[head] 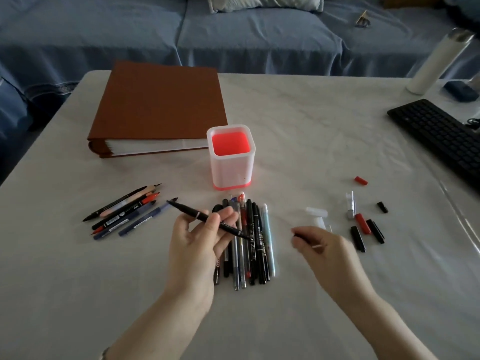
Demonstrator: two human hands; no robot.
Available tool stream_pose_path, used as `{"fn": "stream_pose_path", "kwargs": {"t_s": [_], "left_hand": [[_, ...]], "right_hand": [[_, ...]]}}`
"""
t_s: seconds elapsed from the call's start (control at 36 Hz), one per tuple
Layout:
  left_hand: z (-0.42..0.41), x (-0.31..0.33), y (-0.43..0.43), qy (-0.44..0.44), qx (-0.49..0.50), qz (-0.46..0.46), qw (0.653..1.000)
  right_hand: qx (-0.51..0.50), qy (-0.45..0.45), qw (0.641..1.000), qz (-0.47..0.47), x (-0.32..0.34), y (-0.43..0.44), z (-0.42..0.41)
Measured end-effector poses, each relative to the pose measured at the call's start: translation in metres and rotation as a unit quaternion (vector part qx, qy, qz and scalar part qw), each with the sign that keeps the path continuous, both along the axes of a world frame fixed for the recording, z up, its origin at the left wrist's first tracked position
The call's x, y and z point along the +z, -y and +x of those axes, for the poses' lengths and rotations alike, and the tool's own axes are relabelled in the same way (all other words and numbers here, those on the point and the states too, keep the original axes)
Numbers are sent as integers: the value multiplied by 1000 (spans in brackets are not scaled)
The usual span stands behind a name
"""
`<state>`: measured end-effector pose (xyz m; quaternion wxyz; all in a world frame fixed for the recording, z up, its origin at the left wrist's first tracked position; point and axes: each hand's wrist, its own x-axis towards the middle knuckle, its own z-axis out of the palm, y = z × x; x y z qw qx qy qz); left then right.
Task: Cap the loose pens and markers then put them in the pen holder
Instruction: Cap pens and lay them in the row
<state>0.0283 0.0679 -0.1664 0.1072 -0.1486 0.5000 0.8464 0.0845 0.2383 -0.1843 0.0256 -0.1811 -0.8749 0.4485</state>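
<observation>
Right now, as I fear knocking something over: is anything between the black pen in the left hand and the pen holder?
Nothing upright. The left hand holds the black pen over the row of pens, which lies flat before the pen holder, its mouth open. The right hand, pinching a dark cap, is aside.

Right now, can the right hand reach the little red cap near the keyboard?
Probably yes: nothing tall stands between the right hand and the red cap, though it pinches a small dark piece.
</observation>
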Motion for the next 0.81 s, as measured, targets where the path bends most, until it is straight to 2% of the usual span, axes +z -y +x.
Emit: {"fn": "stream_pose_path", "kwargs": {"t_s": [0.06,0.11,0.33,0.44,0.53,0.67,0.72,0.81], "left_hand": [[-3,-3,-2,19,11,-3,1000],[-3,-5,-6,25,4,-12,1000],[1,-6,-25,38,-33,-42,998],[-1,-7,-29,45,-39,-46,997],[-2,-6,-31,45,-45,-47,997],[-1,-3,-33,47,-54,-42,996],[-1,-2,-34,49,-58,-39,996],[0,-2,-34,53,-60,-39,996]], "right_hand": [[-26,6,995,95,-9,-19,0],[-33,17,989,145,-18,-35,0],[4,0,987,164,-25,-57,-10],[-92,-32,975,202,-24,-85,-15],[-144,15,959,245,-22,-109,-20],[-169,123,944,255,-30,-133,-23],[-169,126,945,249,-35,-135,-24],[-195,94,960,180,-35,-131,-24]]}}
